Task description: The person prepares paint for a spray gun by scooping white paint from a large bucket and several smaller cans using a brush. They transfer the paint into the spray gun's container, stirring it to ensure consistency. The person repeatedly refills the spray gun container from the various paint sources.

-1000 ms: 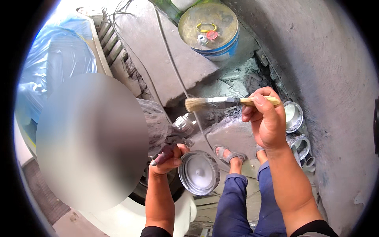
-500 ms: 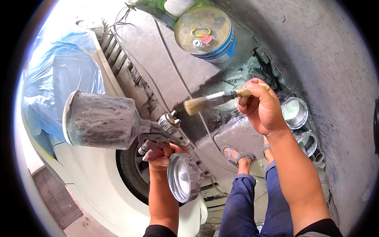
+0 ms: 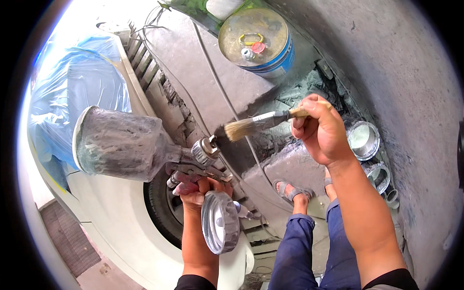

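My left hand (image 3: pixel 203 192) is wrapped round the handle of a spray gun (image 3: pixel 193 169), tipped on its side. The gun's cloudy, paint-smeared cup (image 3: pixel 121 142) points left; its ringed nozzle (image 3: pixel 205 152) faces up and right. Just below that hand is a round screw lid (image 3: pixel 220 222), its inner side showing; what holds it is partly hidden. Between thumb and fingers, my right hand (image 3: pixel 321 128) pinches the wooden handle of a paintbrush (image 3: pixel 263 122). The brush's pale bristles point left, a little right of the nozzle and apparently apart from it.
At left stands a pale car body (image 3: pixel 111 203) with blue plastic sheeting (image 3: pixel 77 87) and a wheel (image 3: pixel 162 208). A lidded drum (image 3: pixel 256 38) stands at the back. Open cans (image 3: pixel 363 140) line the wall at right. A hose (image 3: pixel 212 72) crosses the floor.
The spray gun has tilted slightly, its cup and nozzle shifting a little. The lid has turned and moved slightly left. The brush bristles, blurred before, are now sharp.
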Available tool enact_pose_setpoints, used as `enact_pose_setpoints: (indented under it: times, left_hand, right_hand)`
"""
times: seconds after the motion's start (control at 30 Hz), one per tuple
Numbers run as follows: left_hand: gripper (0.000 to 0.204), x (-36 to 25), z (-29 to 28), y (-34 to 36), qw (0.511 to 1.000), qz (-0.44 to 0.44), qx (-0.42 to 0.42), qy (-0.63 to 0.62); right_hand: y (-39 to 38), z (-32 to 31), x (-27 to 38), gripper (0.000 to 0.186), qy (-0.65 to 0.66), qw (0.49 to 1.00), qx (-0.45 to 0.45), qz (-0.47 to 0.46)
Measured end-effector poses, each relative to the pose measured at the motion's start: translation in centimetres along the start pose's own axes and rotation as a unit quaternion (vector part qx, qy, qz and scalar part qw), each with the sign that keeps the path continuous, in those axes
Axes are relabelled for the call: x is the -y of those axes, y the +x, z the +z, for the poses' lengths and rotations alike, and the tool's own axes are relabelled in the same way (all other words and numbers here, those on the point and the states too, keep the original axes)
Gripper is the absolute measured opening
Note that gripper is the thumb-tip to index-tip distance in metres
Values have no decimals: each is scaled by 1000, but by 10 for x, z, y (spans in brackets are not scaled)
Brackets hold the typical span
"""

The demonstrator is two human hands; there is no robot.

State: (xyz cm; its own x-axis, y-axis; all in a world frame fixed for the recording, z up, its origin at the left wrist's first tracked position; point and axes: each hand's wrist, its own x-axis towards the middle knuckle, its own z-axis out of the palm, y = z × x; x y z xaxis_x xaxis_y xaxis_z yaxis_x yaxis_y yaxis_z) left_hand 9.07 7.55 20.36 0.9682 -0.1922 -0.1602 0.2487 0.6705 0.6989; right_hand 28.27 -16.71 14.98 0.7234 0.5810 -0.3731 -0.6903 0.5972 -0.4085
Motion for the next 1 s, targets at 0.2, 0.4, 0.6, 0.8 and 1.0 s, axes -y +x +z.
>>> enact_pose_setpoints:
  times: [0.2, 0.4, 0.6, 0.8, 1.0]
  left_hand:
    - [28, 0, -9, -12, 999, 9, 29, -26]
    - [32, 3, -7, -20, 999, 4, 4, -41]
    - [33, 10, -15, -31, 999, 5, 5, -53]
    - [26, 14, -9, -14, 999, 9, 0, -48]
    - [22, 13, -7, -27, 987, -37, -154, 29]
  right_hand:
    - [20, 5, -3, 19, 12, 987, 57, 151]
    - [40, 28, -8, 24, 33, 977, 132, 164]
    - [35, 10, -8, 23, 69, 975, 156, 142]
    - [21, -14, -12, 20, -47, 987, 79, 134]
    - [7, 13, -18, 17, -162, 987, 8, 18]
